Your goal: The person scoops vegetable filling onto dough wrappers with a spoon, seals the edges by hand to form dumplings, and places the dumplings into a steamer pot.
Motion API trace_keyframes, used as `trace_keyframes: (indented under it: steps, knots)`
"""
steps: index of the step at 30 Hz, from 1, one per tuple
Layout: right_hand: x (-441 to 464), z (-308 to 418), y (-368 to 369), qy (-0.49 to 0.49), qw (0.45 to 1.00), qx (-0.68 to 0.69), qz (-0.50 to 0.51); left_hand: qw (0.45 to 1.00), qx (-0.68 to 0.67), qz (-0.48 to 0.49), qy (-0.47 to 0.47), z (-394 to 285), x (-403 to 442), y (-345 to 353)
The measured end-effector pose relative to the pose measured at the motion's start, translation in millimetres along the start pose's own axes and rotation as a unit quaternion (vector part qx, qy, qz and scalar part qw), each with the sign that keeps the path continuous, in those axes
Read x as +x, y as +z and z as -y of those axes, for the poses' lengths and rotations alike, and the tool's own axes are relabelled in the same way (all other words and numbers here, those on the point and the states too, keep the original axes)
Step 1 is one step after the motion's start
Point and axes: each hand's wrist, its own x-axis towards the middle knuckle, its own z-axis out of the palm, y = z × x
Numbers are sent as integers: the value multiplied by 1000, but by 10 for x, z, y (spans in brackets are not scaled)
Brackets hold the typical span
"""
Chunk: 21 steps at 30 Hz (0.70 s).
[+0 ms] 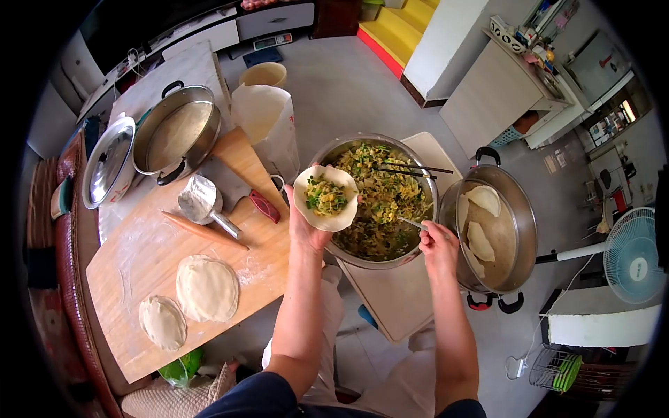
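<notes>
A round dough wrapper (333, 223) rests on my left hand (310, 235), the fingers curled under it. Chopped green-and-yellow filling (325, 198) is heaped at its centre. My right hand (439, 249) grips the handle of a spoon (412, 223), whose far end reaches into the filling in a large metal bowl (373, 264). A pair of dark chopsticks (414, 171) lies across the bowl's right rim. Just right of my right hand stands a two-handled metal pot (521, 240) with several folded dumplings (480, 242) inside.
On the floured wooden board (132, 258) at left lie two piles of flat dough (208, 288), a rolling pin (206, 230), a metal scoop of flour (198, 200) and a red-handled tool (265, 207). Behind it are another pot (214, 132) and a lid (111, 160). A fan (635, 254) stands right.
</notes>
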Motion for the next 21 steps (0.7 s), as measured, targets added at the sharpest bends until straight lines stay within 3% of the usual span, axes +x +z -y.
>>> trace_keyframes:
  steps: [3, 9, 16, 19, 21]
  knots:
    - [-1, -23, -14, -11, 1000, 7, 1, 999, -16, 43, -7, -27, 29, -82]
    - [-28, -16, 10, -20, 999, 22, -15, 1000, -8, 0, -1, -14, 26, -84]
    - [-313, 273, 462, -73, 990, 99, 66, 999, -20, -10, -30, 83, 14, -42]
    - [-403, 263, 674, -131, 986, 34, 95, 999, -16, -12, -45, 180, 2, 0]
    - [-423, 130, 717, -212, 963, -99, 132, 999, 0, 15, -53, 222, 30, -61]
